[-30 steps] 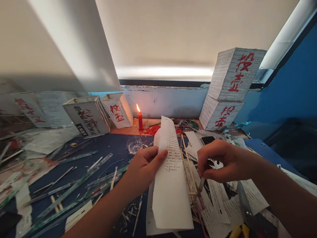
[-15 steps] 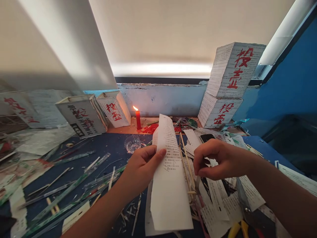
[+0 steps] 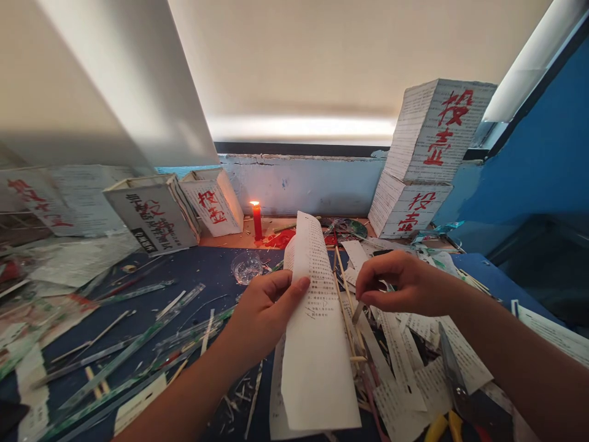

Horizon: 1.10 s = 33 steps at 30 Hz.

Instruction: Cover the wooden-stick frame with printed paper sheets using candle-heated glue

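Note:
A folded sheet of printed paper (image 3: 317, 368) stands tilted in front of me. My left hand (image 3: 269, 304) grips its left edge, thumb on the printed face. To the right of the sheet, my right hand (image 3: 398, 282) is pinched on a small, flat, greyish strip that looks like a blade (image 3: 358, 312); its upper part is hidden by the fingers. The strip is close to thin wooden sticks (image 3: 341, 285) beside the paper. Scissors (image 3: 453, 374) with yellow handles lie below my right hand among cut paper strips (image 3: 400, 356).
Behind the paper burns a red candle (image 3: 257, 222), with red wax around its base. A clear round dish (image 3: 247, 267) is nearby. Paper-covered boxes (image 3: 211, 205) stand at left; two stacked boxes (image 3: 442, 132) rise at right. Plastic wrappers (image 3: 138, 362) and scraps litter the blue tabletop.
My right hand has moved slightly up and left with the greyish strip, closer to the paper. The candle flame leans less. My left hand and the sheet have barely moved.

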Tool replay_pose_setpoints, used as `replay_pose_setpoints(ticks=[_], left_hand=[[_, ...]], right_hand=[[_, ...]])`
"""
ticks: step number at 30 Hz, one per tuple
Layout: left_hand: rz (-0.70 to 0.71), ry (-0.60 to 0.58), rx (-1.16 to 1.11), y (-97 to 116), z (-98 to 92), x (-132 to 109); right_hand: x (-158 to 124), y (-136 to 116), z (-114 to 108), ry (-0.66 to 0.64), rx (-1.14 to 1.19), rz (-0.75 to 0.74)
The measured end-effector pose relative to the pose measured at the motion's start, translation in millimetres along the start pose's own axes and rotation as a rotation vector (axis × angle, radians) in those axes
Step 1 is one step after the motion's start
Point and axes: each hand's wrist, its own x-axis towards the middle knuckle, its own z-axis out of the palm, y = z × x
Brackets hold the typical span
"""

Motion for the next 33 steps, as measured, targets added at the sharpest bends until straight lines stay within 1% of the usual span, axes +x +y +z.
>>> replay_pose_setpoints(ticks=[2, 6, 10, 14, 19, 21, 23, 28, 33], left_hand=[[0.005, -0.002, -0.007, 0, 0.2, 0], [0.012, -0.004, -0.004, 1, 0.9, 0], [0.012, -0.001, -0.011, 2, 1.2, -1], [0.003, -0.015, -0.022, 2, 1.0, -1], [0.002, 0.000, -0.011, 2, 0.9, -1], [0.003, 0.003, -0.010, 2, 1.1, -1], [-0.001, 0.002, -0.017, 2, 1.3, 0], [-0.007, -0.005, -0.028, 1, 2.1, 1], [-0.006, -0.002, -0.026, 1, 1.6, -1]], right_hand=[[-1, -1, -1, -0.013, 0.031, -0.019], [-4, -6, 2, -0.101, 0.054, -0.098], [-3, -10, 6, -0.122, 0.067, -0.090], [-1, -8, 6, -0.079, 0.015, -0.056], [-1, -1, 5, 0.035, -0.106, -0.050], [-1, -1, 4, 0.081, -0.112, -0.047], [-2, -3, 2, 0.091, -0.100, -0.054], [-5, -13, 2, -0.038, -0.056, -0.106], [-5, -16, 7, -0.067, -0.031, -0.095]])
